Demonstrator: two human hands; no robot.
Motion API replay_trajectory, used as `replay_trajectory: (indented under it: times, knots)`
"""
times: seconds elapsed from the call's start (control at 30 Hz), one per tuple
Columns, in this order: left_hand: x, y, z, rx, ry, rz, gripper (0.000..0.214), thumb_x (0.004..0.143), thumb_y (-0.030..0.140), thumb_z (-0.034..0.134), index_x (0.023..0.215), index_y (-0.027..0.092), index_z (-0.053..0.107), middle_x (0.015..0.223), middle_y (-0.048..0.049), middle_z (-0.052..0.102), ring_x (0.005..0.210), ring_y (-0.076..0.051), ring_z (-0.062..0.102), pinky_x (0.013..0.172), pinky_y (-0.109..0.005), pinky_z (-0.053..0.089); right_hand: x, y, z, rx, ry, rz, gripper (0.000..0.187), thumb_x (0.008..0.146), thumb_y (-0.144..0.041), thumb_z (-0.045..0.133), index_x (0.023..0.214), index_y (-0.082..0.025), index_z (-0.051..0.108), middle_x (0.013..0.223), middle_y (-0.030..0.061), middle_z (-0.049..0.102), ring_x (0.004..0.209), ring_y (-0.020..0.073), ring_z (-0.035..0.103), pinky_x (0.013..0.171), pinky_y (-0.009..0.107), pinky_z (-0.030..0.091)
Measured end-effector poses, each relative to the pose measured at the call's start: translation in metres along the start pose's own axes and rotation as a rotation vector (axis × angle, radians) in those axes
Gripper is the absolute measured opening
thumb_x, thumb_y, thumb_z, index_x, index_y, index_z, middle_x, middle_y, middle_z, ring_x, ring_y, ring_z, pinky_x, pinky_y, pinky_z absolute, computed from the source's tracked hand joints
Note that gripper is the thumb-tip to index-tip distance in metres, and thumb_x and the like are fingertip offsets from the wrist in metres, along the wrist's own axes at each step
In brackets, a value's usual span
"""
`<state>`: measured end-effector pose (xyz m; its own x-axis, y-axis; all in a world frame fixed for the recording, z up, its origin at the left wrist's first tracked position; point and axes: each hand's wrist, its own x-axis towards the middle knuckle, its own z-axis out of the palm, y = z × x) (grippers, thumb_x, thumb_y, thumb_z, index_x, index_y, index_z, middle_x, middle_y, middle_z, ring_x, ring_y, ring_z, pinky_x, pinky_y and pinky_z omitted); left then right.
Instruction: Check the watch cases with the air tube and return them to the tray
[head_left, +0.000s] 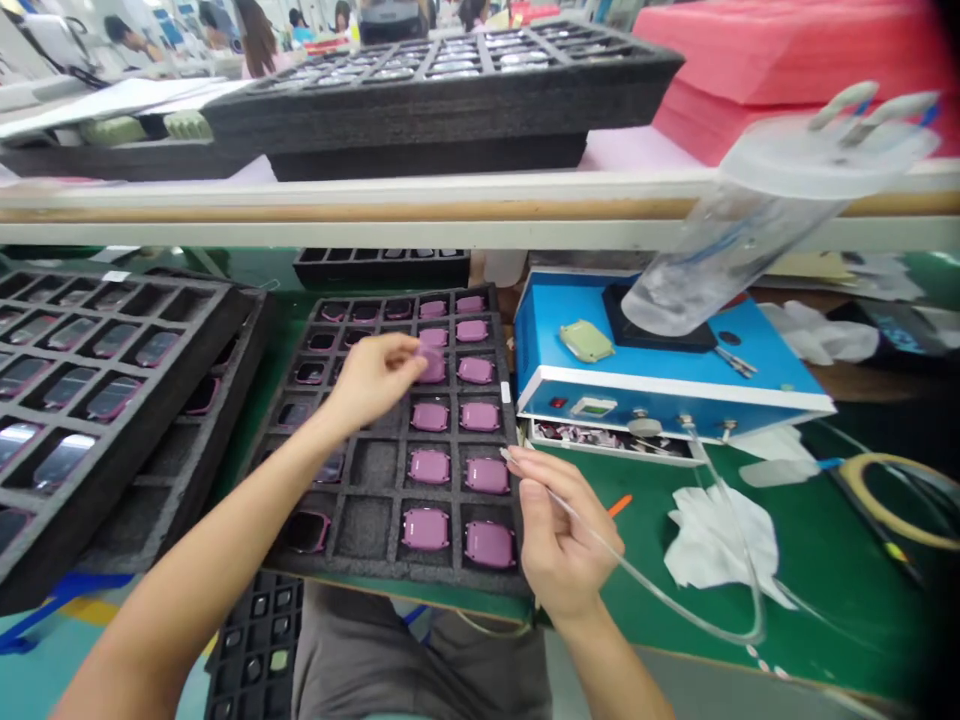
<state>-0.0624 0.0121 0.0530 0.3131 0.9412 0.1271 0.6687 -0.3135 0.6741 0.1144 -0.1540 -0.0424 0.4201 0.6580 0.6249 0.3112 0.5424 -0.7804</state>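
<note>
My left hand [375, 378] reaches over a black foam tray [366, 570], its thumb and fingers pinched on a purple watch case [431, 364], slightly blurred, in the right-hand part of the tray. Purple watch cases [426, 529] lie back up in the two right columns; those farther left show dark faces, and some compartments are bare. Just off the tray's right edge, my right hand [566, 530] is closed around the end of a thin clear tube [652, 590]. A small pale tip pokes out between thumb and forefinger. The tube loops back to a blue machine [720, 395].
Stacked foam trays [161, 440] with watch parts stand left. A green watch case [586, 341] and a clear cylinder [720, 240] rest on the machine. White tissue [720, 545] and a tape roll [900, 500] lie right. A shelf edge [450, 210] crosses above.
</note>
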Motion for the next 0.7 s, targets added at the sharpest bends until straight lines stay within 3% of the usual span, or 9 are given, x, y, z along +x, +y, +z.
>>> replay_trajectory:
  times: [0.1, 0.2, 0.43, 0.6, 0.7]
  knots:
    - [-0.046, 0.02, 0.024, -0.511, -0.181, -0.133, 0.03, 0.079, 0.032, 0.08, 0.101, 0.012, 0.075, 0.088, -0.0094, 0.081, 0.079, -0.02, 0.075, 0.074, -0.03, 0.059, 0.001, 0.001, 0.003, 0.043, 0.044, 0.019, 0.023, 0.098, -0.014, 0.06, 0.112, -0.024, 0.075, 0.113, 0.0084, 0.079, 0.107, 0.0253, 0.077, 0.091, 0.048, 0.068]
    - [-0.07, 0.028, 0.045, -0.684, -0.242, -0.254, 0.03, 0.071, 0.028, 0.087, 0.094, 0.013, 0.074, 0.081, -0.006, 0.079, 0.07, -0.016, 0.072, 0.068, -0.026, 0.058, 0.004, 0.002, 0.005, 0.049, 0.047, 0.032, 0.022, 0.1, -0.014, 0.059, 0.111, -0.025, 0.074, 0.112, 0.0074, 0.079, 0.109, 0.0249, 0.077, 0.097, 0.049, 0.065]
    - [-0.069, 0.024, 0.058, -0.867, -0.204, -0.302, 0.037, 0.069, 0.023, 0.09, 0.096, 0.016, 0.066, 0.081, -0.0001, 0.073, 0.068, -0.012, 0.069, 0.069, -0.024, 0.061, 0.003, 0.003, 0.006, 0.072, 0.041, 0.093, 0.021, 0.101, -0.015, 0.059, 0.11, -0.024, 0.075, 0.112, 0.008, 0.079, 0.109, 0.0249, 0.077, 0.094, 0.048, 0.067]
    - [-0.07, 0.02, 0.055, -1.026, -0.174, -0.285, 0.053, 0.073, 0.025, 0.088, 0.122, 0.019, 0.068, 0.101, -0.0022, 0.074, 0.089, -0.017, 0.074, 0.084, -0.032, 0.063, -0.001, 0.005, 0.006, 0.094, 0.061, 0.113, 0.021, 0.1, -0.015, 0.059, 0.111, -0.024, 0.075, 0.112, 0.0083, 0.078, 0.11, 0.0253, 0.076, 0.091, 0.049, 0.069]
    - [-0.07, 0.02, 0.053, -0.976, -0.184, -0.241, 0.038, 0.074, 0.024, 0.088, 0.11, 0.017, 0.076, 0.102, -0.0056, 0.08, 0.095, -0.017, 0.074, 0.092, -0.029, 0.059, -0.002, 0.005, 0.005, 0.066, 0.058, 0.112, 0.02, 0.101, -0.016, 0.059, 0.11, -0.024, 0.075, 0.113, 0.0087, 0.078, 0.11, 0.0254, 0.076, 0.09, 0.048, 0.069]
